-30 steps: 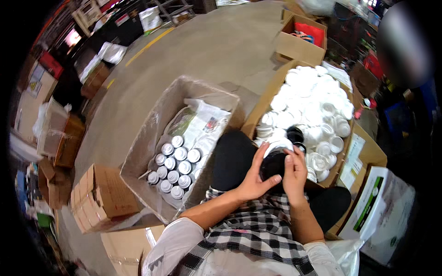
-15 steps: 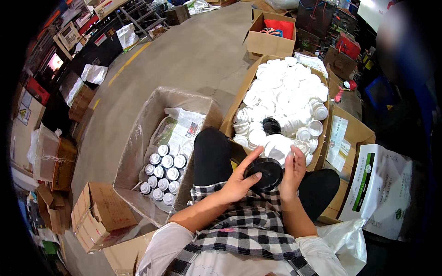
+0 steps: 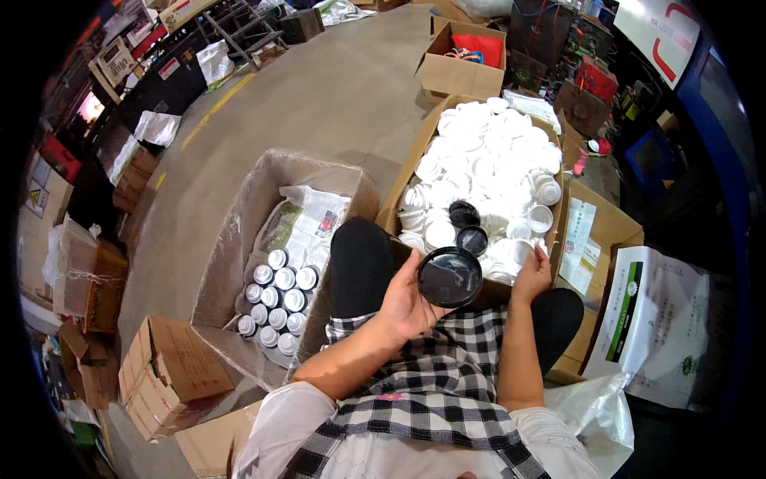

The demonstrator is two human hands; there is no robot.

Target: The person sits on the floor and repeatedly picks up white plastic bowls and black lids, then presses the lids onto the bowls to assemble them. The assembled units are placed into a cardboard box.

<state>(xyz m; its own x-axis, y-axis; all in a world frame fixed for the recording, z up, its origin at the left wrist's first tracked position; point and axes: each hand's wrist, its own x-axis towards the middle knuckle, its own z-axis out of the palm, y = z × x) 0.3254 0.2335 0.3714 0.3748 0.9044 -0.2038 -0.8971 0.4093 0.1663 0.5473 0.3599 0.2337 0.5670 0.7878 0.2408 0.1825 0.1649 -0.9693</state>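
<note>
My left hand (image 3: 405,302) grips a round black lid (image 3: 450,278) by its left edge, above my lap, with the raised rim and hollow side facing up. To its right, my right hand (image 3: 532,275) is closed at the near right corner of a cardboard box (image 3: 389,209), its fingertips on a white lid (image 3: 523,251). Part of those fingertips blends into the white behind them. The box is heaped with white plastic lids (image 3: 495,160). Two black pieces, a ribbed stack (image 3: 463,213) and a round cap (image 3: 471,239), lie on the heap's near side.
Left of my knee stands a plastic-lined carton (image 3: 227,239) holding several white-capped pieces (image 3: 278,297) in rows beside newspaper (image 3: 315,215). An open carton (image 3: 598,223) and a white printed sack (image 3: 650,319) are at my right. Beyond the lids sits a box with red contents (image 3: 471,68).
My hands have drawn apart. The black lid has turned to show its hollow side in my left hand, while my right hand has moved right, to the box edge. The round black cap has come into view.
</note>
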